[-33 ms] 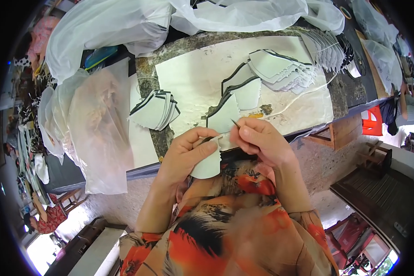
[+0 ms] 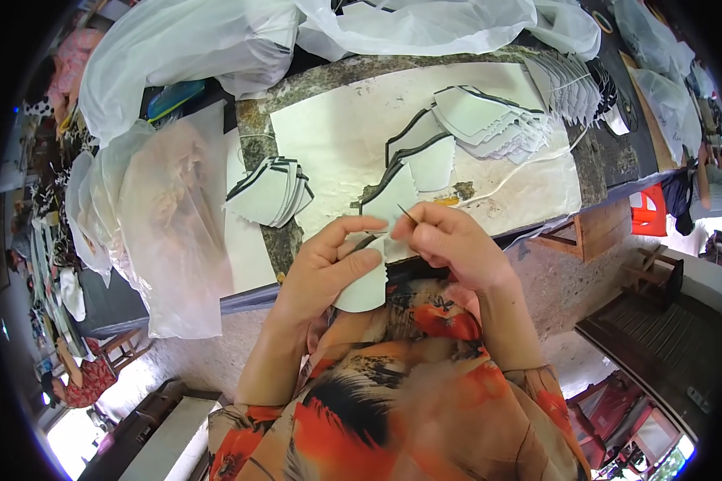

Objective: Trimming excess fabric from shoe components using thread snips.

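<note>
A white cut piece [image 2: 363,293] with a dark curved edge and a jagged side is pinched between the thumb and fingers of my left hand [image 2: 321,264], just off the table's near edge. Close beside it, my right hand [image 2: 453,244] is closed around a thin dark pointed tool [image 2: 407,212], whose tip sticks up past the fingers; its exact kind does not show. The right fingertips are at the piece's upper corner, and I cannot tell whether they touch it. Just beyond lie two similar black-edged pieces, a nearer piece [image 2: 393,196] and a farther piece [image 2: 436,167].
A fanned pile of white pieces [image 2: 489,124] lies at the far right of the stained white board [image 2: 329,144], with a smaller stack [image 2: 269,192] at the left. Plastic bags [image 2: 172,224] cover the table's left and back. A wooden stool [image 2: 586,232] stands at the right.
My right hand has shifted slightly left and up, and the pointed tool has tilted a little. My left index finger has lifted slightly from the piece.
</note>
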Tool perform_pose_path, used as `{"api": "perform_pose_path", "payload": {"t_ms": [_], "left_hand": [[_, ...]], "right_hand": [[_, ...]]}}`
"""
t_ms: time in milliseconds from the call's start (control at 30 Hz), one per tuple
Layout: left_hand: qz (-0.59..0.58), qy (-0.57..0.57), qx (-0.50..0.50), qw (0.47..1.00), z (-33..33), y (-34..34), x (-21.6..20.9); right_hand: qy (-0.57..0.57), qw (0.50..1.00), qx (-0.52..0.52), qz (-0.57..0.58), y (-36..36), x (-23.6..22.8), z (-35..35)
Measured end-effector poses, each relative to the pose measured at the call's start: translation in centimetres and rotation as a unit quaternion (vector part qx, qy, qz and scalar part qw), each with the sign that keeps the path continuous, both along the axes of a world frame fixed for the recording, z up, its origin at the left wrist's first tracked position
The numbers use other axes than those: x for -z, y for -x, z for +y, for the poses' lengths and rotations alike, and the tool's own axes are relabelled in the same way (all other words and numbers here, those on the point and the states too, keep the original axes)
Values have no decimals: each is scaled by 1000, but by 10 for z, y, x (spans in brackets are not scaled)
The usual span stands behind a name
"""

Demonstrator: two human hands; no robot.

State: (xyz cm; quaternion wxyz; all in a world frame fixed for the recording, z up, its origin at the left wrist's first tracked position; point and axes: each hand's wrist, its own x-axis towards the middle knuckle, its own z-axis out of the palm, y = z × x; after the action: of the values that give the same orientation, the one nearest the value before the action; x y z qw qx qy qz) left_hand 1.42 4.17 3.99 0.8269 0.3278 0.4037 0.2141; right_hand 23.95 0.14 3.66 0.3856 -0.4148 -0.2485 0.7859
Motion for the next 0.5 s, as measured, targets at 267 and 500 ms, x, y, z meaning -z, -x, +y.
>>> {"api": "perform_pose_path", "payload": {"t_ms": [267,500], "left_hand": [[118,-107,122,980,7,-4,-4],[-54,-188,83,977,-2,-7,8]], "right_hand": [[-24,985,47,-165,-1,-2,-8],[-74,982,77,-159,-23,-8,-18]]}}
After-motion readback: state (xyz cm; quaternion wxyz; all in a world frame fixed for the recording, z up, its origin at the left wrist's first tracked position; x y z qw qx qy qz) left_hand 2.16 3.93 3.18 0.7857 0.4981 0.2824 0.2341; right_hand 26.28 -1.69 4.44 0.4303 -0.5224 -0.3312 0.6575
